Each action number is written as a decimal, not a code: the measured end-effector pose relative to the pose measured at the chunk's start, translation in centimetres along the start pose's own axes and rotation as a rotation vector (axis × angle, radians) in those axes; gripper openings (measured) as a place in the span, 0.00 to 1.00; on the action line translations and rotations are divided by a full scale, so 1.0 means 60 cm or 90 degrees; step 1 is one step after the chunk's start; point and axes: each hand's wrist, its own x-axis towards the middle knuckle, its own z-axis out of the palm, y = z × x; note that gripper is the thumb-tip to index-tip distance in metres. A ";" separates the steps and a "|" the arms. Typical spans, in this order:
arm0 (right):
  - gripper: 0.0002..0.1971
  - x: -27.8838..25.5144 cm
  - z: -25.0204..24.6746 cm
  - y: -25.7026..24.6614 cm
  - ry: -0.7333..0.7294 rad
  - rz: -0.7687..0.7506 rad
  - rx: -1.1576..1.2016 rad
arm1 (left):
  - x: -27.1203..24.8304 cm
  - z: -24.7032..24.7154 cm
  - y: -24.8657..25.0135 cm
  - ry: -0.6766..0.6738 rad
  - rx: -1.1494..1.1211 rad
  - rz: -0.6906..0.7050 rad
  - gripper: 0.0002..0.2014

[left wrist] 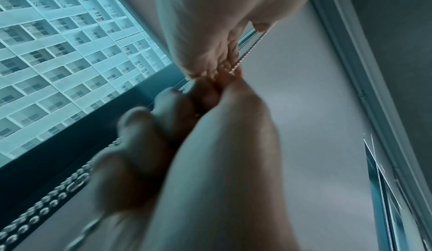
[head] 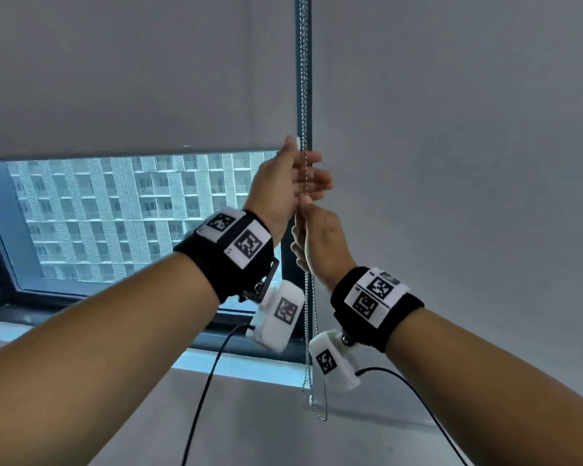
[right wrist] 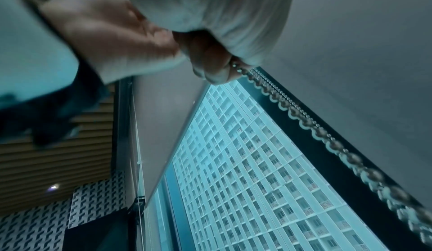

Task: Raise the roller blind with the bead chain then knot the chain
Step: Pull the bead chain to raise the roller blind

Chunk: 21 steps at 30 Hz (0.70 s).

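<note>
A metal bead chain hangs down the dark window frame between two grey roller blinds. The left blind has its bottom edge well above the sill, with glass showing below it. My right hand grips the chain in a fist below the left hand; the right wrist view shows its curled fingers round the beads. My left hand is just above it, thumb up, its fingers stretched out against the chain. The chain's loop dangles below both wrists.
Through the window an apartment block shows. The second grey blind covers the right side. A pale sill runs under the window. Black cables trail down from both wrist cameras, close to the hanging chain.
</note>
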 end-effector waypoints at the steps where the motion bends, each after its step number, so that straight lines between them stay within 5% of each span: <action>1: 0.23 -0.002 0.001 0.005 0.000 0.013 0.011 | 0.004 0.006 0.008 -0.009 -0.003 -0.002 0.25; 21: 0.16 0.000 -0.028 0.041 -0.078 -0.073 -0.099 | 0.000 0.002 -0.029 0.047 -0.060 0.039 0.20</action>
